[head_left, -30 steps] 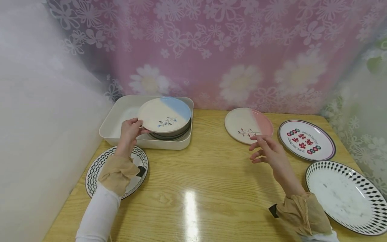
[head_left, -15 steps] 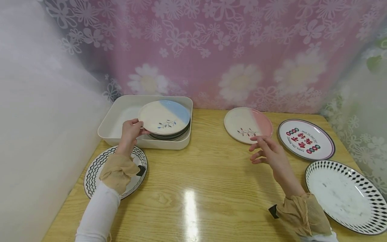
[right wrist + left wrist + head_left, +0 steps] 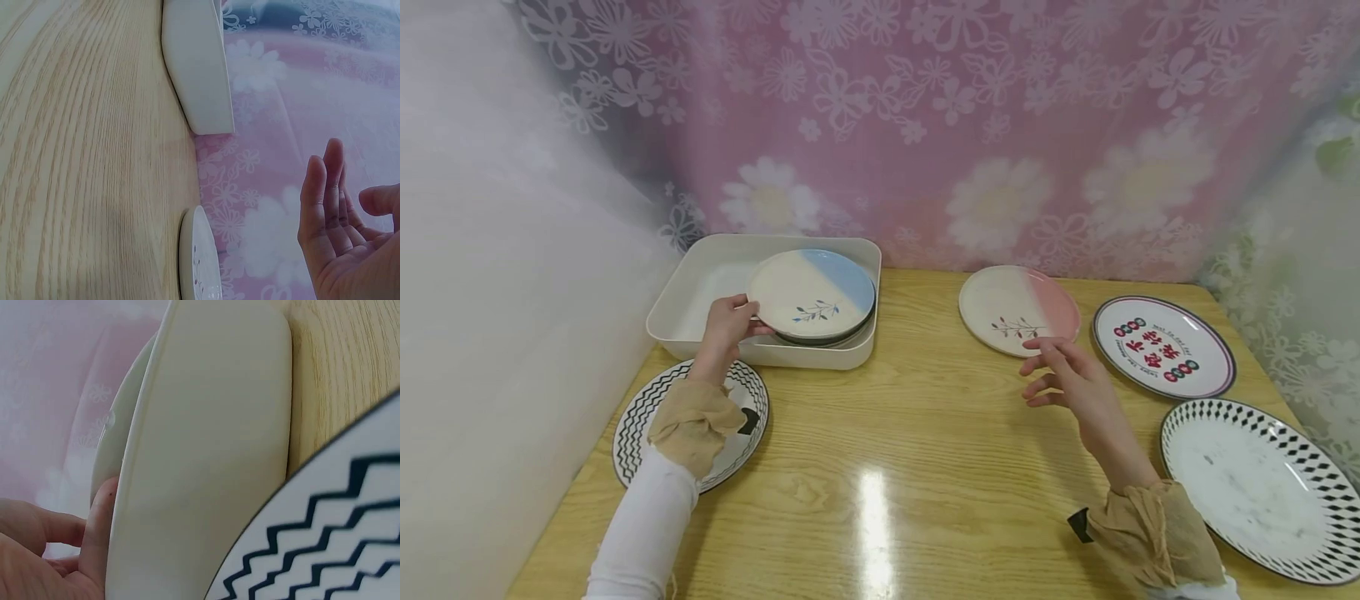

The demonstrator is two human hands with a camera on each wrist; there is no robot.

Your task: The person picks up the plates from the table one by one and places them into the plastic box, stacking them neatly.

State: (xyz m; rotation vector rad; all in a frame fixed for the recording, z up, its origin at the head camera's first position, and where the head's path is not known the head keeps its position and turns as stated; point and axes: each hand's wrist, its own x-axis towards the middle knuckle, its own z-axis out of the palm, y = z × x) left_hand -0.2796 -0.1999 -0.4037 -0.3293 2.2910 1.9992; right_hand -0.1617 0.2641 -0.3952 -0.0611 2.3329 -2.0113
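Note:
A cream and blue plate (image 3: 797,287) with a leaf sprig lies over a stack of darker plates (image 3: 827,338) in the right part of a white bin (image 3: 685,292). My left hand (image 3: 727,323) pinches its left edge between thumb and fingers at the bin's front wall. In the left wrist view, the left hand (image 3: 69,550) reaches behind the bin wall (image 3: 200,437) at the plate's rim. My right hand (image 3: 1067,379) hovers over the table with loosely bent fingers, holding nothing. It overlaps the near edge of a cream and pink plate (image 3: 1000,304) in the head view.
Beneath my left forearm lies a zigzag-rimmed plate (image 3: 741,446). At the right are a plate with red lettering (image 3: 1202,342) and a large oval plate with a black diamond rim (image 3: 1247,475). A floral curtain (image 3: 917,167) hangs behind the wooden table (image 3: 925,467).
The cream and blue plate has come down onto the stack in the bin, with my left hand still at its edge. My right hand has stayed in place.

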